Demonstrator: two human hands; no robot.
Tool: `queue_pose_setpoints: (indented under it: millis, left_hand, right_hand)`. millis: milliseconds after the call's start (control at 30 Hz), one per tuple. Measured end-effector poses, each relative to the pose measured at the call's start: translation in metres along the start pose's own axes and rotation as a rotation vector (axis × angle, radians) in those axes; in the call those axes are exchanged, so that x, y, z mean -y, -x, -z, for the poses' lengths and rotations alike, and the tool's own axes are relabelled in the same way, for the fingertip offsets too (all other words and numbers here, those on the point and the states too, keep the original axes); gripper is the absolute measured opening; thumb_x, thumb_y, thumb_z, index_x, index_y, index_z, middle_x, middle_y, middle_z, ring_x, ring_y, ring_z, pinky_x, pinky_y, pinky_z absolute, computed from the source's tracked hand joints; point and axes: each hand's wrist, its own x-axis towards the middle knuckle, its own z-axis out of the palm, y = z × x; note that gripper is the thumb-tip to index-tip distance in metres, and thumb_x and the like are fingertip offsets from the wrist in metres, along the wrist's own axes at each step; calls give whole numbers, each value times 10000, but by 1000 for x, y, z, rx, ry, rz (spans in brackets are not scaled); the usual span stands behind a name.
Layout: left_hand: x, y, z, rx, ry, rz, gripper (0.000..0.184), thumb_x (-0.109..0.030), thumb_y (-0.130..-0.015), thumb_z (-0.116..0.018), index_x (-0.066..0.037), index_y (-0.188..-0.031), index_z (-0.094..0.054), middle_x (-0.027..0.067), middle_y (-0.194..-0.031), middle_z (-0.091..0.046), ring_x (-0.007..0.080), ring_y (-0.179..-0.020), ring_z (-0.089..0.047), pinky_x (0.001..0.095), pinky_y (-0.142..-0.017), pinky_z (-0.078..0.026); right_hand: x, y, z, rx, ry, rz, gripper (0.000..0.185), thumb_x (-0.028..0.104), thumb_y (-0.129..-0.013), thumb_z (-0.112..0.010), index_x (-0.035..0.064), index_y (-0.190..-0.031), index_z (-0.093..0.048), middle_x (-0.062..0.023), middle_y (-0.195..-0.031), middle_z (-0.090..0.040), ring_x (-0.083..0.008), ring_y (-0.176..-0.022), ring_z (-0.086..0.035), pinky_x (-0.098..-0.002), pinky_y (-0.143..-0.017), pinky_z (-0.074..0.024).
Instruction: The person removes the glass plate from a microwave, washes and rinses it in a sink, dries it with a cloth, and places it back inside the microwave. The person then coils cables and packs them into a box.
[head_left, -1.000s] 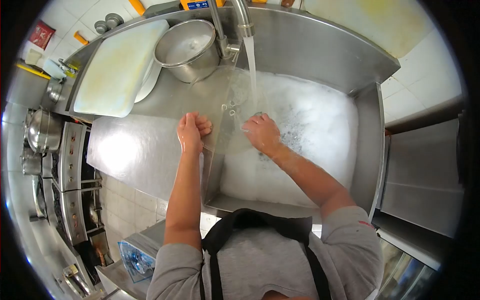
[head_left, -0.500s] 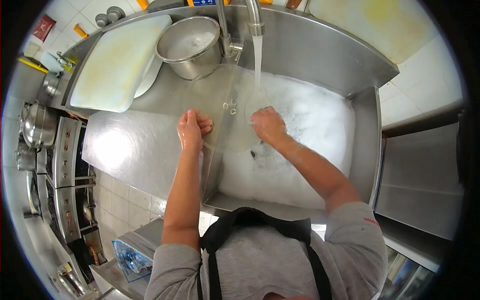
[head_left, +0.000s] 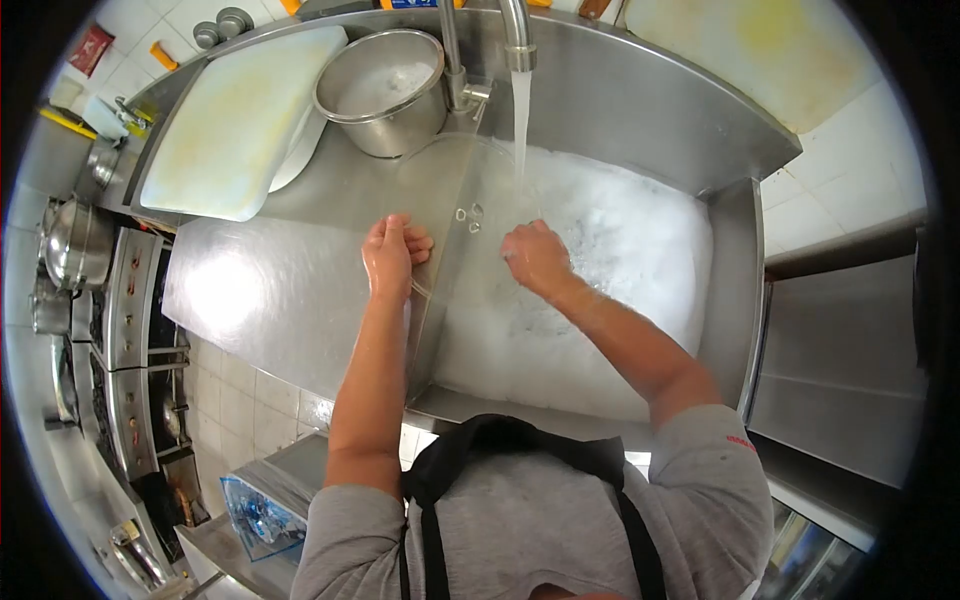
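Observation:
A clear round lid (head_left: pixel 458 180), seemingly plastic, spans the gap between my hands, over the sink's left edge. It is so see-through that much of its outline is lost; a few small ring shapes show near its middle. My left hand (head_left: pixel 393 255) is closed on its left rim, thumb on top. On the right side my right hand (head_left: pixel 537 257) has its fingers curled in at the lid's edge, fingertips partly hidden. Water (head_left: pixel 521 120) runs from the faucet (head_left: pixel 519 45) just beyond my right hand, into the sink (head_left: pixel 733 270) full of suds (head_left: pixel 640 240).
A steel pot (head_left: pixel 388 125) with suds inside stands behind the lid on the steel drainboard (head_left: pixel 300 265). White cutting boards (head_left: pixel 240 120) lean at the back left. A stove (head_left: pixel 130 330) is at far left, a blue-tinted plastic container (head_left: pixel 262 515) lower left.
The lid looks tilted differently, its outline fainter now. Both hands have shifted very slightly right, still at its edges. The suds at the sink's front look thinner.

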Motion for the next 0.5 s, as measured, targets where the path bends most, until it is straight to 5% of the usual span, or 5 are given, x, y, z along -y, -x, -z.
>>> queue_pose_setpoints:
  millis: [167,300,400,500]
  left_hand:
    - [-2,0,3,-23,7,14,266,-201,-884,-371,43,-908,-472,101,-675,-535,163,-543,-539,246,-475,-455]
    - [7,-10,10,-36,-68,-14,310,-235,-890,-353,48,-953,-463,127,-712,-555,184,-597,-574,248,-484,-471]
    - [1,-6,8,6,-26,49,304,-232,-892,-349,46,-961,-452,127,-714,-555,184,-589,-572,253,-486,-472]
    - [2,-4,6,-2,-24,33,299,-231,-892,-351,44,-953,-451,123,-719,-554,185,-583,-568,253,-489,-471]
  right_hand:
    - [-11,-36,-37,-464,-118,-142,232,156,-670,-573,69,-885,-561,-107,-914,-514,-288,-851,-452,-388,-725,-382]
    - [89,-20,-18,-526,-343,367,334,167,-648,-589,93,-972,-550,-114,-1027,-489,-323,-859,-451,-392,-759,-371]
    - [70,-60,-13,-615,-209,325,366,177,-665,-584,157,-1028,-545,-105,-1084,-478,-333,-913,-438,-429,-771,-365]
    - [31,-101,-21,-637,-109,-133,340,185,-691,-573,209,-1030,-553,-74,-1097,-484,-344,-1004,-399,-484,-779,-353]
